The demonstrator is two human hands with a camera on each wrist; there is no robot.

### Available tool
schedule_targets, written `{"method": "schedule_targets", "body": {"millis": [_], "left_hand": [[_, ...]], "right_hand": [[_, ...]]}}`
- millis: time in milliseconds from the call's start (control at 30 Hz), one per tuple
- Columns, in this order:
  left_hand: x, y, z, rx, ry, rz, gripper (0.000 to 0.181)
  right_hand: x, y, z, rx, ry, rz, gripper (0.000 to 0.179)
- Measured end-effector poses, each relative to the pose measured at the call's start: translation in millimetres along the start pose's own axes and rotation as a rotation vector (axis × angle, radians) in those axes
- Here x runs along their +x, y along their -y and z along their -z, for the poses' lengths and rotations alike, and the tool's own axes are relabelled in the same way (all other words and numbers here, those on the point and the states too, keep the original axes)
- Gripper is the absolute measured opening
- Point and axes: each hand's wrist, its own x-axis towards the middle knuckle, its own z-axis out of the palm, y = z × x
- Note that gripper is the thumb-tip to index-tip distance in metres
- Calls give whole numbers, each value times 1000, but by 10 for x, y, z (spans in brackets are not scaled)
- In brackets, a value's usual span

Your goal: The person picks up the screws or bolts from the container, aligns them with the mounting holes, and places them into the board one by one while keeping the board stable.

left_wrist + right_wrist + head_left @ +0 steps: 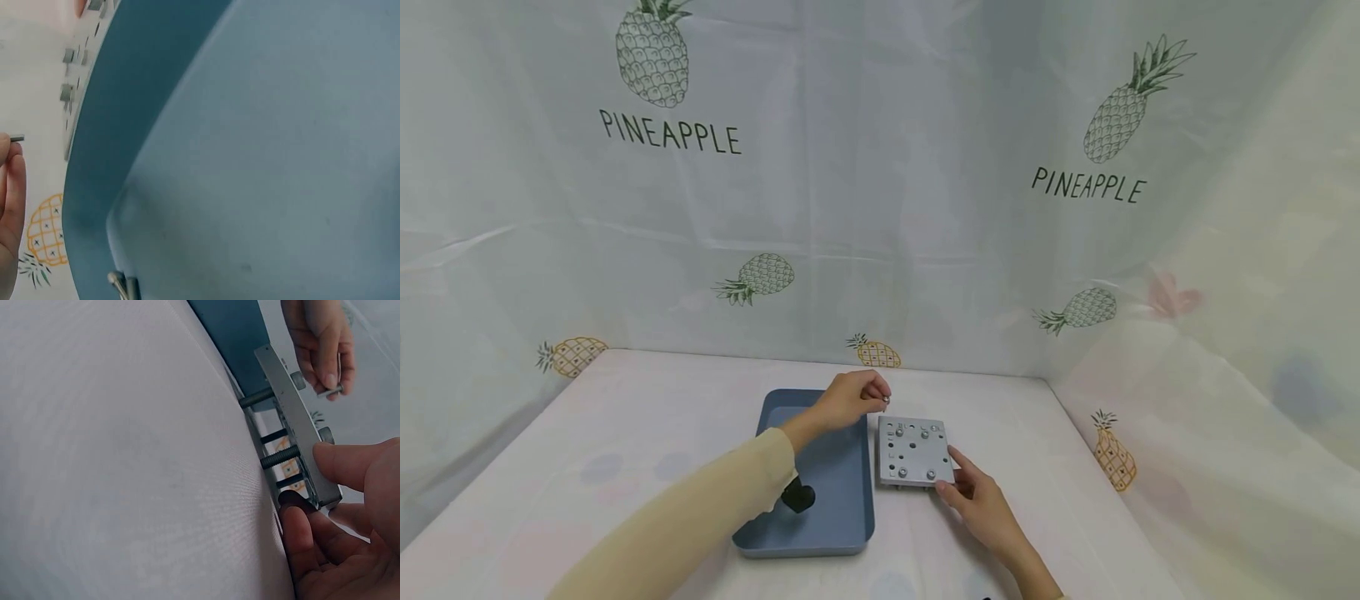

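Note:
In the head view my left hand (848,398) is raised over the far right edge of the tray. Its fingertips pinch a small metal pin (331,392), whose end also sticks out past the fingers in the left wrist view. My right hand (985,506) grips the near right corner of a square metal plate (917,457), thumb against its edge and fingers reaching beneath. Several socket-head bolts (931,474) stand in the plate near its corners. Their threaded shanks (281,457) stick out below it in the right wrist view. Small holes dot its top.
A blue-grey tray (831,546) lies left of the plate, under my left forearm. Small metal pieces (122,282) lie in its corner in the left wrist view. A black wrist device (798,496) hangs below the left sleeve. Pineapple-print sheeting (880,200) rises behind the table.

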Motion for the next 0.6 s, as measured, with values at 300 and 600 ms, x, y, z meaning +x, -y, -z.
{"method": "schedule_targets", "body": {"millis": [300,600], "left_hand": [[104,-36,-145,-8,8,-13,11],[148,-71,-267,-24,23,0,11]], "right_hand": [[3,2,1,2,3,3,72],[10,-2,1,0,9,3,72]]}}
